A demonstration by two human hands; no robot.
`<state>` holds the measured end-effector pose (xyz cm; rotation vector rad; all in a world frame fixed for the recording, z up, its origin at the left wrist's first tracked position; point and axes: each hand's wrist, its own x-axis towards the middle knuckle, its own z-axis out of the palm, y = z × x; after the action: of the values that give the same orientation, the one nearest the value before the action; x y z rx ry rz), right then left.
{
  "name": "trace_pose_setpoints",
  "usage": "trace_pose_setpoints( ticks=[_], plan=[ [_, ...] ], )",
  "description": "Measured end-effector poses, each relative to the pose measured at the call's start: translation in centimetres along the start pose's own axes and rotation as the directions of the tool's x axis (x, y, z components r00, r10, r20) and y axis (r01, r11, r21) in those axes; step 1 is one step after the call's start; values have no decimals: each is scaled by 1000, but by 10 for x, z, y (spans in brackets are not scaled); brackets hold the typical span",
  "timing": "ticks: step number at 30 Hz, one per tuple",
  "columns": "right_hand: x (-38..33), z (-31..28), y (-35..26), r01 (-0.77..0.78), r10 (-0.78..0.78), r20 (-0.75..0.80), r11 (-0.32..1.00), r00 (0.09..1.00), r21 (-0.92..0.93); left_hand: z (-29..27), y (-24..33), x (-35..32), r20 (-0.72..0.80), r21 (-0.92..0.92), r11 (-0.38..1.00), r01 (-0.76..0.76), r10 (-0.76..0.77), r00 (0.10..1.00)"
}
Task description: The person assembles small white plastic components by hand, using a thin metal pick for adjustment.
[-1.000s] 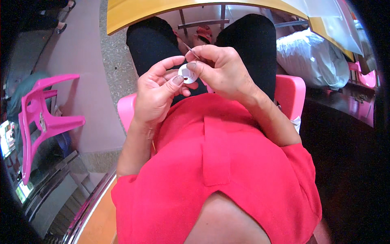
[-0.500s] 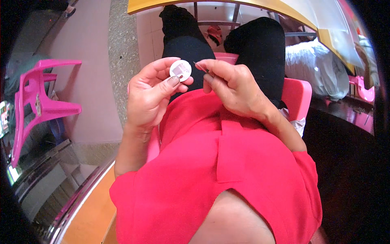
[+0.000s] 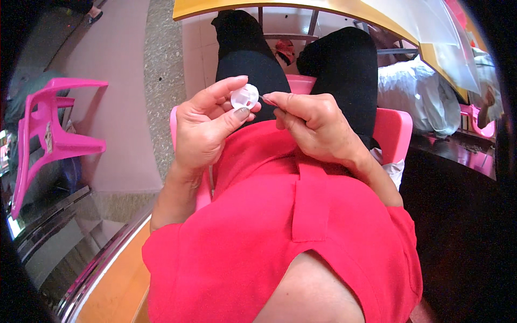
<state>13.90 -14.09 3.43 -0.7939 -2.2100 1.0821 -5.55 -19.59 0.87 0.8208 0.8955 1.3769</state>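
Note:
Between the thumb and fingers of my left hand [image 3: 212, 116] is a small round white plastic piece [image 3: 245, 96], its recessed side with a small dark spot turned toward me. My right hand [image 3: 315, 121] faces it at almost the same height over my lap. A thin dark item [image 3: 262, 97] is pinched between that thumb and forefinger, its tip right at the edge of the white piece. Whether the two touch I cannot tell. Most of the thin item is hidden by the fingers, so its kind does not show.
Ahead of my knees runs a yellow table edge [image 3: 301, 9]. A pink plastic stool [image 3: 59, 137] stands at the left, and I sit on a pink chair [image 3: 393, 134]. White plastic bags [image 3: 417, 97] are on the right; a shod foot [image 3: 95, 15] shows at the far left.
My right hand has brought the thin item leftward, up to the white piece. The white piece has tilted and shifted slightly right with my left hand.

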Motion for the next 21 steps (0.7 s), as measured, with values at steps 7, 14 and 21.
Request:
trace_pose_setpoints(
  ticks=[7,14,21],
  plan=[
    [4,0,5,62,-59,78,998,995,-29,0,-2,0,18,10,1000,12,-12,1000],
    [4,1,6,88,-77,104,991,992,-98,-2,-4,1,25,35,999,28,-29,999],
    [5,3,9,111,-100,102,988,990,-106,-2,-5,2,27,24,999,32,-33,999]
  ],
)
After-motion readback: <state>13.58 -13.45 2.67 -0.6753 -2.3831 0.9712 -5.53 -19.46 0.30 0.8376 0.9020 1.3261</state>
